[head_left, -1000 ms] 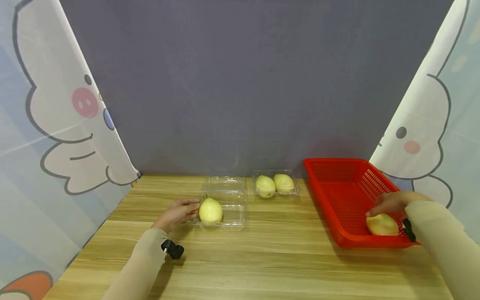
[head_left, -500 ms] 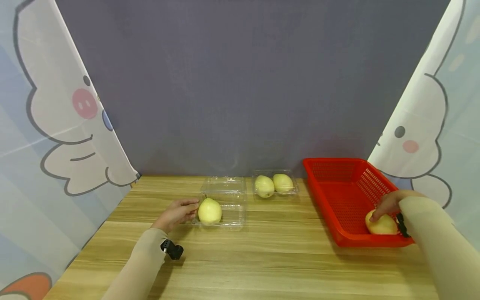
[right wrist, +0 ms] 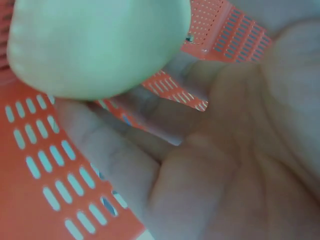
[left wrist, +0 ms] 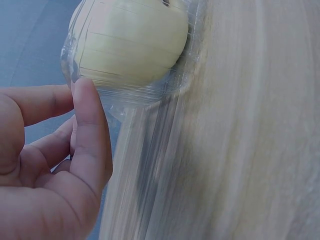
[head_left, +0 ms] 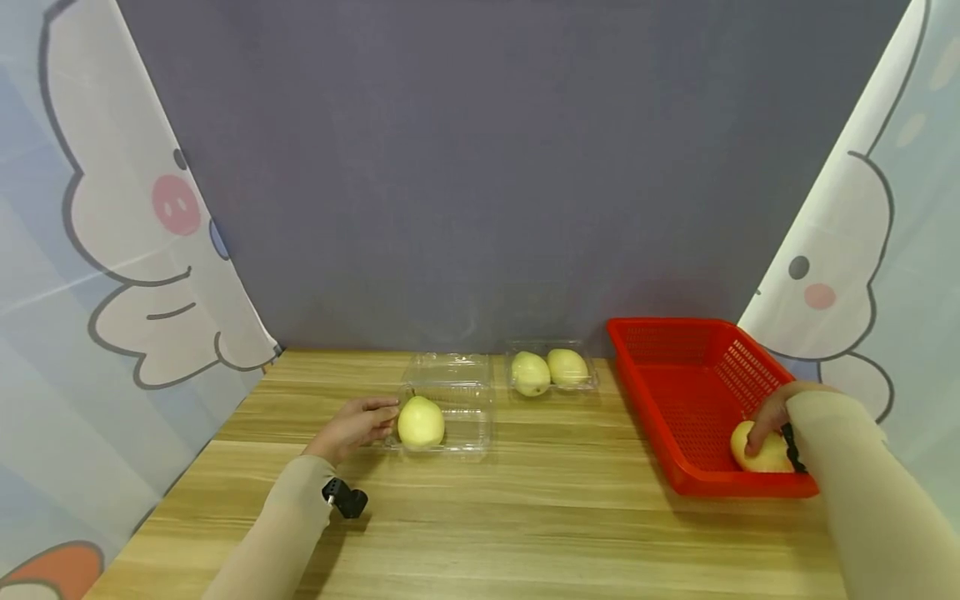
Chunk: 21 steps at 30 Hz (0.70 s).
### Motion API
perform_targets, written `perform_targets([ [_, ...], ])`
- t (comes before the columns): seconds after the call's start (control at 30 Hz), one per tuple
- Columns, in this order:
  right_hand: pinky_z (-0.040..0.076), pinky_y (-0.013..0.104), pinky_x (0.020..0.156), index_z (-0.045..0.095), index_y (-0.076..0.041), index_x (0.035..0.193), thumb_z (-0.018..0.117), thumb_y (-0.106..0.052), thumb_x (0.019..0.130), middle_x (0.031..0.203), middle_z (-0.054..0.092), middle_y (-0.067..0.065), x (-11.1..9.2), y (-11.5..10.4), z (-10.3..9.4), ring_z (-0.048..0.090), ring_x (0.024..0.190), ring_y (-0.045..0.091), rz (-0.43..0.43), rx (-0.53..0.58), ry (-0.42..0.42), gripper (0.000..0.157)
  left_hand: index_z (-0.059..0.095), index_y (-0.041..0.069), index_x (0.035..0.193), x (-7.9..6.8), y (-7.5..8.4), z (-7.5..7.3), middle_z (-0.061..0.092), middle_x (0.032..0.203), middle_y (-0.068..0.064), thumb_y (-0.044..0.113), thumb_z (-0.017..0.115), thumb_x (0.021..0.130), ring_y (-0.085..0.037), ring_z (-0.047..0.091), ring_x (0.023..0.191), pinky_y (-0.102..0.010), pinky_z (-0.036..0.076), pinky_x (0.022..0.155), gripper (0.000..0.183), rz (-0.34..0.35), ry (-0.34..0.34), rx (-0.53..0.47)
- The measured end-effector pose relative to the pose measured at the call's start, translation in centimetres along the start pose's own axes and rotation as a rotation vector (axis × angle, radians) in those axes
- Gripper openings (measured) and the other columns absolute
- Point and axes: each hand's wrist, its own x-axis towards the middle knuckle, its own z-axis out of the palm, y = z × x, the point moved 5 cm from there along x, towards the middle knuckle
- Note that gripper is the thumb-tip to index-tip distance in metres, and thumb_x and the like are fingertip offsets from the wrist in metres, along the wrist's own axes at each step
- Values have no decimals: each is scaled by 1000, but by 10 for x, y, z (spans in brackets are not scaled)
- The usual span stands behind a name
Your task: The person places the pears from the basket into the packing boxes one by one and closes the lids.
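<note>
A yellow pear [head_left: 421, 423] sits in the left side of a clear plastic clamshell box [head_left: 469, 427], whose lid is folded back. My left hand [head_left: 358, 428] is at the box's left wall; in the left wrist view its thumb and a finger pinch the plastic edge beside the pear [left wrist: 127, 42]. Inside the red basket [head_left: 651, 408], at its near right corner, my right hand [head_left: 780, 407] grips another pear [head_left: 771, 454]. The right wrist view shows fingers reaching under that pear [right wrist: 100, 47]; its far side is hidden.
Behind and right of the open box stands a second clear box [head_left: 591, 381] holding two pears [head_left: 531, 373]. A dark grey partition [head_left: 465, 183] rises behind the wooden table [head_left: 525, 525]. Printed curtains [head_left: 120, 217] hang at both sides.
My right hand has moved down and slightly left onto the pear in the basket, and its fingers now lie around it. The left hand stays at the box's edge.
</note>
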Motion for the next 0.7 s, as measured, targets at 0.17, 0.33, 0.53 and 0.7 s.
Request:
perform_targets([
  [0.17,54,41,82,46,18,100,90,-41,64,93,58,23,-2,-1,5,57,91,34,26,7,5,82,45,-10,143,1,-1,1,60,111,-13,10,54,105,-14,62,87,-23,56,76,45,-2,-5,-8],
  [0.33,53,45,82,43,18,102,90,-44,63,93,57,24,-1,-3,4,56,92,37,37,3,40,87,44,-11,144,2,-1,1,60,113,-13,11,54,105,-14,62,88,-23,56,77,46,0,-4,-9],
  [0.53,55,44,81,38,22,105,92,-40,63,94,57,27,1,-2,4,57,92,38,35,57,41,92,44,-11,144,2,-1,0,60,113,-13,11,54,105,-13,62,88,-22,56,77,45,0,5,-13],
  [0.7,56,42,82,40,23,104,92,-38,63,93,59,27,5,1,3,58,92,37,32,60,18,89,45,-11,143,3,-3,0,60,112,-13,10,55,104,-13,62,87,-22,56,76,45,2,1,-27],
])
